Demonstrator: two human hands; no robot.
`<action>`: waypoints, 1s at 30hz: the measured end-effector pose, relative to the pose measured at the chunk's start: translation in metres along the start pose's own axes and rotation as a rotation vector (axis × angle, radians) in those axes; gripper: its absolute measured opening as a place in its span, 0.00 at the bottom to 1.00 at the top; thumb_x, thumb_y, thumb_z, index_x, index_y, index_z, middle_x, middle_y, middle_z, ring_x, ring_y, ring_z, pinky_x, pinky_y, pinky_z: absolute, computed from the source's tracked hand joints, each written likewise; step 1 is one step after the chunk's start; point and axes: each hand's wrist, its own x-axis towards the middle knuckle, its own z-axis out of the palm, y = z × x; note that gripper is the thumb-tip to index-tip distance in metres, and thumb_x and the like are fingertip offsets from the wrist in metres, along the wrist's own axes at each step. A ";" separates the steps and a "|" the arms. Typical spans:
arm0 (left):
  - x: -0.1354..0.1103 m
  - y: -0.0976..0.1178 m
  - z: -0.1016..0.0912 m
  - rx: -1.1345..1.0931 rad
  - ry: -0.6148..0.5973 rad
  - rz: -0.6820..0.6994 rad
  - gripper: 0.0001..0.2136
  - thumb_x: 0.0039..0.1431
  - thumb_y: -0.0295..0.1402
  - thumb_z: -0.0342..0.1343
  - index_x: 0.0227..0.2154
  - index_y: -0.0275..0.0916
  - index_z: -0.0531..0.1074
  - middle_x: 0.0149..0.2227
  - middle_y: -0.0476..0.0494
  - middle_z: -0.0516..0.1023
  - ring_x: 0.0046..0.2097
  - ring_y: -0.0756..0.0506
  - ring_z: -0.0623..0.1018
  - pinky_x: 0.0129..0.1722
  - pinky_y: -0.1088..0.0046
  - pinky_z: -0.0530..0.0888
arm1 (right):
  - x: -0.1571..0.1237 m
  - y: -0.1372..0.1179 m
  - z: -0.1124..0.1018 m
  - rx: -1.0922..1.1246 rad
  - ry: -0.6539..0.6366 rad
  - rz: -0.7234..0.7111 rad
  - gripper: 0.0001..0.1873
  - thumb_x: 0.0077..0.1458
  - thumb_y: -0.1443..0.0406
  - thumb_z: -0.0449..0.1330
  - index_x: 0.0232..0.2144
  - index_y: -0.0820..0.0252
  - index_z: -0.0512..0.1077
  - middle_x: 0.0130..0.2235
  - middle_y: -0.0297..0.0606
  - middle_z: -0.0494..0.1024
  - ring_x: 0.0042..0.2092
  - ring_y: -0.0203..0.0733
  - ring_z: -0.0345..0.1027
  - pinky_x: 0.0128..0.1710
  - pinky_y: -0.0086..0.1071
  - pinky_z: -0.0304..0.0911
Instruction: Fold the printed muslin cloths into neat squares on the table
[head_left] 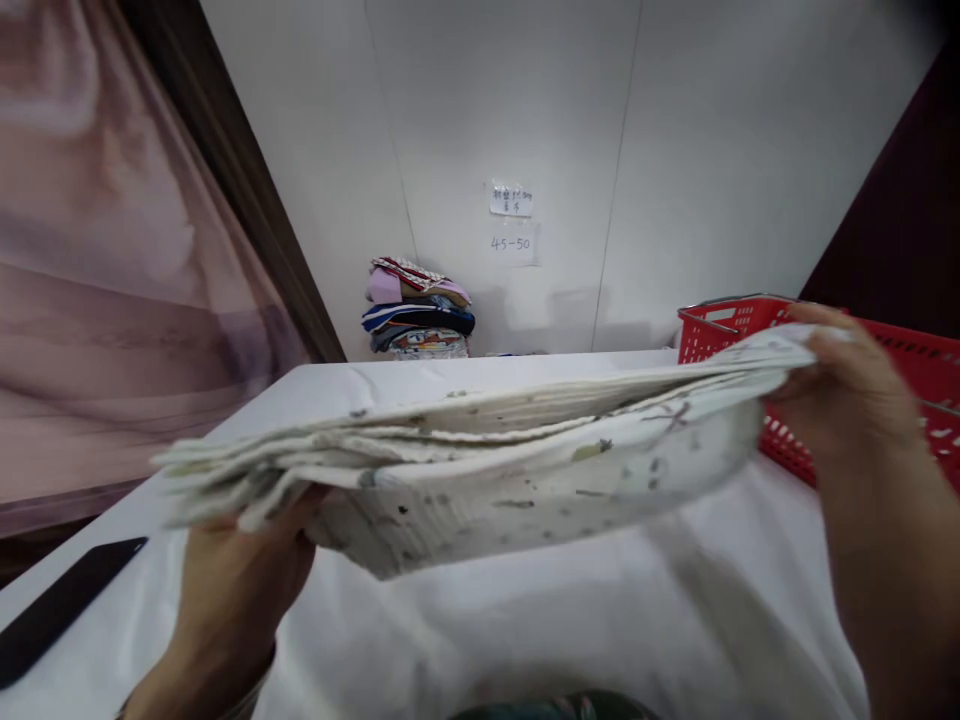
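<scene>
A folded white cloth (525, 490) with small dark and green printed marks is stretched level above the white-covered table. My left hand (240, 570) grips its layered left end from below, the fingers partly hidden under the fabric. At the other end my right hand (840, 370) pinches the cloth's right corner, blurred by motion. Several layers show along the upper edge, and a gap opens between them towards the right. The cloth's exact kind cannot be made out.
Folded clothes (420, 310) are stacked against the grey wall at the back. Red plastic baskets (720, 325) stand at the right. A dark flat object (64, 605) lies on the table (360, 640) at the left, near a pink curtain (135, 280). Handwritten labels (514, 240) hang on the wall.
</scene>
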 end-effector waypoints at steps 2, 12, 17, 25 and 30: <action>0.004 0.009 -0.004 -0.170 -0.025 -0.157 0.11 0.52 0.37 0.56 0.36 0.38 0.72 0.35 0.48 0.77 0.42 0.45 0.76 0.39 0.69 0.75 | -0.007 -0.021 0.003 -0.073 0.028 -0.109 0.06 0.49 0.65 0.62 0.34 0.54 0.74 0.25 0.32 0.70 0.23 0.30 0.62 0.20 0.26 0.59; 0.031 -0.109 0.104 -0.204 -0.444 -0.750 0.25 0.50 0.36 0.55 0.51 0.32 0.62 0.47 0.34 0.75 0.43 0.43 0.77 0.39 0.70 0.74 | 0.024 0.146 0.014 -0.345 -0.063 0.648 0.07 0.52 0.64 0.57 0.36 0.59 0.67 0.32 0.41 0.77 0.32 0.39 0.73 0.27 0.28 0.69; 0.016 -0.152 0.139 0.047 -0.452 -0.808 0.37 0.47 0.37 0.60 0.58 0.29 0.53 0.56 0.26 0.64 0.56 0.37 0.67 0.51 0.65 0.65 | -0.010 0.231 0.012 -0.772 -0.118 0.591 0.19 0.46 0.62 0.58 0.43 0.61 0.68 0.42 0.46 0.76 0.45 0.48 0.71 0.41 0.38 0.69; -0.052 -0.143 0.097 0.270 -0.612 -0.577 0.34 0.52 0.40 0.54 0.61 0.39 0.49 0.52 0.35 0.69 0.49 0.39 0.72 0.47 0.67 0.66 | -0.049 0.227 -0.058 -1.434 -0.456 0.239 0.27 0.49 0.53 0.49 0.46 0.62 0.70 0.50 0.49 0.72 0.52 0.54 0.65 0.54 0.42 0.57; -0.070 -0.129 0.088 0.243 -0.632 -0.522 0.33 0.52 0.34 0.52 0.61 0.36 0.50 0.52 0.36 0.69 0.50 0.40 0.71 0.48 0.67 0.66 | -0.062 0.228 -0.083 -1.549 -0.456 0.356 0.37 0.49 0.44 0.46 0.55 0.58 0.61 0.48 0.50 0.73 0.48 0.57 0.68 0.49 0.45 0.63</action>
